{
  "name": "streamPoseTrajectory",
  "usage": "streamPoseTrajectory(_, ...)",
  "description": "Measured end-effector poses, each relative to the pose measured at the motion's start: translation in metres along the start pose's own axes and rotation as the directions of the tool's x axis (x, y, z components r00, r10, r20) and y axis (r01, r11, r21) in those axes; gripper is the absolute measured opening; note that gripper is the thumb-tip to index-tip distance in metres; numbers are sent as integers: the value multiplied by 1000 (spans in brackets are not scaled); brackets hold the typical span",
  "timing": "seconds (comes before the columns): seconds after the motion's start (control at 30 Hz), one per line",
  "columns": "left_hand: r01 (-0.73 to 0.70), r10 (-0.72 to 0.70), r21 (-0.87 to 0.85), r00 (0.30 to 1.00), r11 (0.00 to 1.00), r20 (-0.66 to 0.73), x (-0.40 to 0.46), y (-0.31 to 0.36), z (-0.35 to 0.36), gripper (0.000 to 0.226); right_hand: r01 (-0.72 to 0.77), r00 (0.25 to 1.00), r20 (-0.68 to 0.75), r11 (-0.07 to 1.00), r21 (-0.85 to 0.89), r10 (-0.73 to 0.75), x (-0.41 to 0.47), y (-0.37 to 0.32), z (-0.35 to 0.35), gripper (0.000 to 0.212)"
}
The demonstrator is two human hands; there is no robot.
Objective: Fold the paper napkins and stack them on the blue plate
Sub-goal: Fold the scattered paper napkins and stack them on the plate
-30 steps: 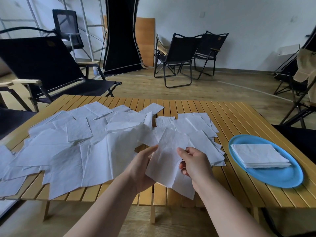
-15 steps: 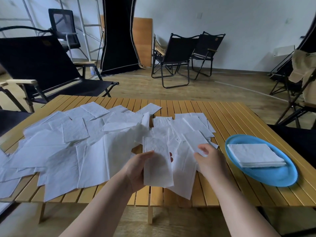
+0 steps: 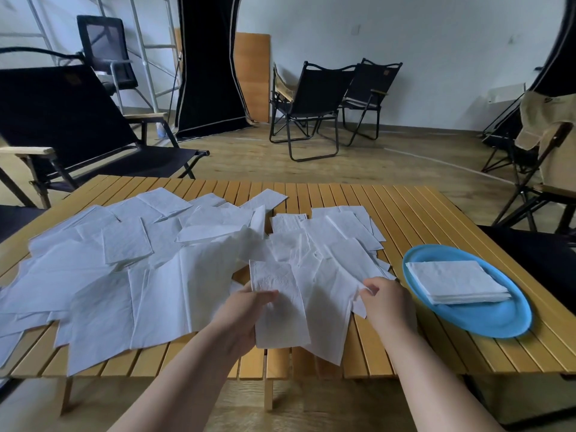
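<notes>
Closest in, the left hand [image 3: 246, 313] grips a folded napkin [image 3: 279, 304], thumb curled over its front, held upright-ish just above the near edge of the slatted wooden tabletop [image 3: 436, 219]. At about 3 o'clock from it, the right hand [image 3: 385, 302] pinches the corner of a loose napkin [image 3: 333, 294] lying on the pile. The scattered napkins [image 3: 131, 260] spread out from 9 to 12 o'clock across the tabletop. Over at 3 o'clock sits the blue plate [image 3: 473, 319] with a neat stack of folded napkins [image 3: 455, 282] on it. Farther back, folding chairs [image 3: 314, 101] stand on the floor.
</notes>
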State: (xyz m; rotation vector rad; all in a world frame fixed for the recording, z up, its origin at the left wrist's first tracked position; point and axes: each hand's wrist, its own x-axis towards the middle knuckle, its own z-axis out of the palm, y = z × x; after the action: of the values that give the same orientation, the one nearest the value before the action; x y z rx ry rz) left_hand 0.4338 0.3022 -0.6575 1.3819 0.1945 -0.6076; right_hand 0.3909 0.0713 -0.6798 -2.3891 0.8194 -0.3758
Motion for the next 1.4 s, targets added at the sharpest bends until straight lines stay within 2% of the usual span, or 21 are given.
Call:
streamPoseTrajectory(0.13,-113,116,44,991,993,-70,10,-8,0,67,-23,999,-39,999,45,24,0,0,-1,24)
streamPoseTrajectory(0.23,-141,150,73,980,987,-132,15,-10,-1,86,-30,998,-50,990,137,37,2,-2,-1,21)
streamPoseTrajectory(0.33,-110,117,83,990,990,-84,14,-7,-4,74,-21,998,-47,961,275,35,2,-9,-1,18)
streamPoseTrajectory(0.43,-104,107,-59,994,993,35,8,-4,-3,54,-28,999,-13,922,387,36,0,-20,-3,15)
streamPoseTrajectory(0.5,-82,86,-114,996,990,26,7,-4,-1,48,-74,997,51,871,486,56,-3,-28,-3,14)
streamPoseTrajectory(0.57,-70,71,-133,997,989,9,9,-5,-1,41,-173,983,165,730,662,84,-7,-37,-2,15)
streamPoseTrajectory(0.63,-73,72,-126,997,989,-11,14,-7,-3,34,-293,951,303,504,813,64,-14,-47,-2,11)
streamPoseTrajectory(0.73,-90,91,-110,996,990,2,18,-8,-3,25,-409,895,439,261,875,-71,-25,-61,-6,16)
streamPoseTrajectory(0.83,-77,85,-154,995,985,44,17,-7,0,38,-491,849,503,112,864,-163,-39,-74,-9,22)
streamPoseTrajectory(0.93,-54,84,-268,991,962,101,17,-6,-3,66,-549,825,543,5,836,-157,-49,-79,-5,17)
streamPoseTrajectory(1.0,-56,104,-337,987,940,125,16,-3,-5,73,-558,821,561,60,828,-104,-55,-79,1,15)
streamPoseTrajectory(1.1,-95,150,-411,983,907,105,13,1,-6,70,-598,786,618,230,768,-20,-60,-74,11,19)
streamPoseTrajectory(1.17,-118,171,-421,981,900,90,12,3,-8,66,-577,789,615,345,740,1,-61,-72,12,20)
streamPoseTrajectory(1.3,-182,229,-361,969,914,90,11,3,-7,50,-413,873,487,541,733,8,-61,-72,12,13)
streamPoseTrajectory(1.4,-191,248,-369,962,910,115,8,3,-3,47,-250,927,375,701,668,-27,-61,-73,15,11)
